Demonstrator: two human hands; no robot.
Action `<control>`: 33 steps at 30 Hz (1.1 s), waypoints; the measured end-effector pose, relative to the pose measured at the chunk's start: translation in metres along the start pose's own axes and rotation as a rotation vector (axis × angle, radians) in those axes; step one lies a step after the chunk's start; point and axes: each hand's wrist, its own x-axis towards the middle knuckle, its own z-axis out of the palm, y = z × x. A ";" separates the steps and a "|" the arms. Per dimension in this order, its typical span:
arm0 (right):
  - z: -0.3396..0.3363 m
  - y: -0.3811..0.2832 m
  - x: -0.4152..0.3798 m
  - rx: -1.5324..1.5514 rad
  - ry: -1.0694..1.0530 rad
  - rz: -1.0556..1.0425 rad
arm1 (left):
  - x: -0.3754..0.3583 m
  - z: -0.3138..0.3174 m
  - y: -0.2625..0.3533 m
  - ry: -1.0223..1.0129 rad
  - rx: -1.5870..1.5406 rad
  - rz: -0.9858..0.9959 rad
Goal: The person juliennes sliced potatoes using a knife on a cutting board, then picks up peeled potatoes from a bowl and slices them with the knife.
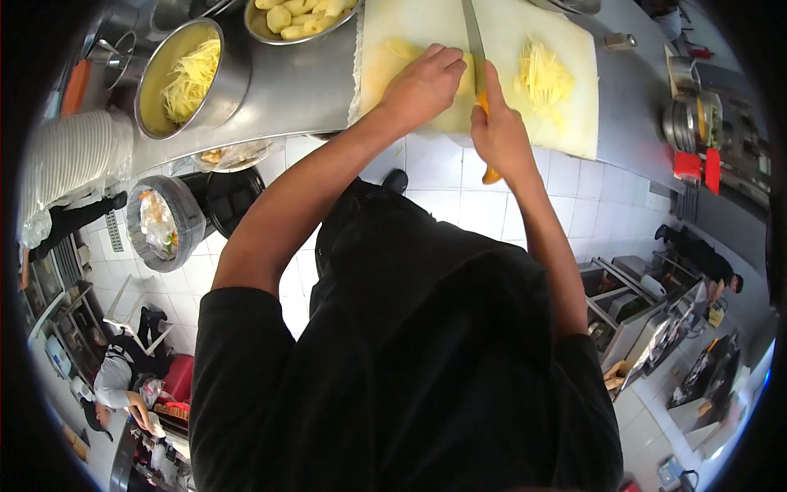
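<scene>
My right hand [500, 135] is wrapped around the yellow-orange handle of a kitchen knife [473, 31], its blade pointing away from me over the white cutting board [582, 98]. Curled fingers of my left hand [422, 88] press down on potato slices [468, 80] just left of the blade. More flat potato slices [400, 49] lie beyond that hand. To the right of the knife sits a pile of potato shreds [544, 75] on the board. The undersides of my left fingers are hidden.
At left stand a steel bowl [238, 86] of potato shreds and a bowl [307, 38] of peeled potatoes. Stacked white plates [70, 164] are at far left. A lined waste bin [191, 221] stands on the floor below. Other people work at left [115, 381] and right [701, 252].
</scene>
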 end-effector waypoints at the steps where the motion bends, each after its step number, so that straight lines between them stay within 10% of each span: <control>1: 0.002 0.004 0.012 -0.025 0.024 -0.029 | -0.001 -0.001 -0.001 -0.002 -0.003 0.001; 33: -0.033 -0.017 -0.004 0.037 -0.110 0.075 | -0.002 -0.001 0.003 0.047 -0.073 -0.031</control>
